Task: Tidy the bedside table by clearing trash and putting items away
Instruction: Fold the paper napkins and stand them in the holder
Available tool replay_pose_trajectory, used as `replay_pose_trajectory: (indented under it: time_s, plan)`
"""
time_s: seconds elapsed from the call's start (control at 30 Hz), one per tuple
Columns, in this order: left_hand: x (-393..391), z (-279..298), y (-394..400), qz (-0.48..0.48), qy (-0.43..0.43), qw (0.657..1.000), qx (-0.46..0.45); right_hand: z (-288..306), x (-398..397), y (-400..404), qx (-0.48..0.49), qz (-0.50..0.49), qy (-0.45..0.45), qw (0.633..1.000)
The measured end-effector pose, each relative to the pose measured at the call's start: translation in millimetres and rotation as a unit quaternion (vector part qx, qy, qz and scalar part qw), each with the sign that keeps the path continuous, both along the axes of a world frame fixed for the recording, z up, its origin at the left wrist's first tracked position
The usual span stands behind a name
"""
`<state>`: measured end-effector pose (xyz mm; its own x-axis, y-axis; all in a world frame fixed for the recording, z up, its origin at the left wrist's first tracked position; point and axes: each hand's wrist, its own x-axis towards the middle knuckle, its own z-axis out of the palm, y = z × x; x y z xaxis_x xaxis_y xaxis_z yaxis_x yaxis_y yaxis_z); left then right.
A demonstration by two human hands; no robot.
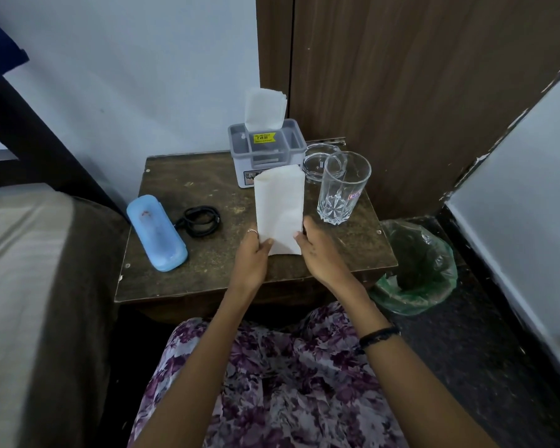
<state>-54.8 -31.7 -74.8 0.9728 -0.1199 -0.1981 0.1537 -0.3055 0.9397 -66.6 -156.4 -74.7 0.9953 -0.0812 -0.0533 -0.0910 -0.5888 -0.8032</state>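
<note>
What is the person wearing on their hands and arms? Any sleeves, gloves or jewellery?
No gloves and no sleeves show: both forearms are bare. The left hand has a thin ring on one finger. The right hand shows no ring, but its wrist carries a thin black band. A purple floral garment covers the lap.

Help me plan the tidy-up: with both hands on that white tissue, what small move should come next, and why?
Probably fold it and carry it back to the tissue box. The tissue looks clean and flat, pinched by the left hand and right hand, and more tissues stand in that box. If it is used, the bin beside the table suits instead.
</note>
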Motion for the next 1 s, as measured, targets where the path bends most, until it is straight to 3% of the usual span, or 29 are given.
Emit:
replay_pose_trajectory:
  time_s: [0.27, 0.57, 0.73, 1.0]
  plan:
    - [33.2, 39.8, 1.1, 0.038, -0.104, 0.988, 0.107, 47.6, 24.2, 1.0, -0.009, 0.028, -0.044, 0.999]
    - [110.7, 95.4, 3.4, 0.014, -0.219, 0.966, 0.134, 111.0, 104.4, -15.4, -0.156, 0.011, -0.126, 0.980]
    - [151.4, 98.9, 3.0, 0.011, -0.184, 0.975, 0.126, 119.9, 150.4, -22.3, -0.100, 0.058, -0.037, 0.993]
    - [182.0, 79.4, 2.4, -0.032, -0.181, 0.957, 0.226, 96.4, 189.6, -27.9, 0.006, 0.034, 0.029, 0.999]
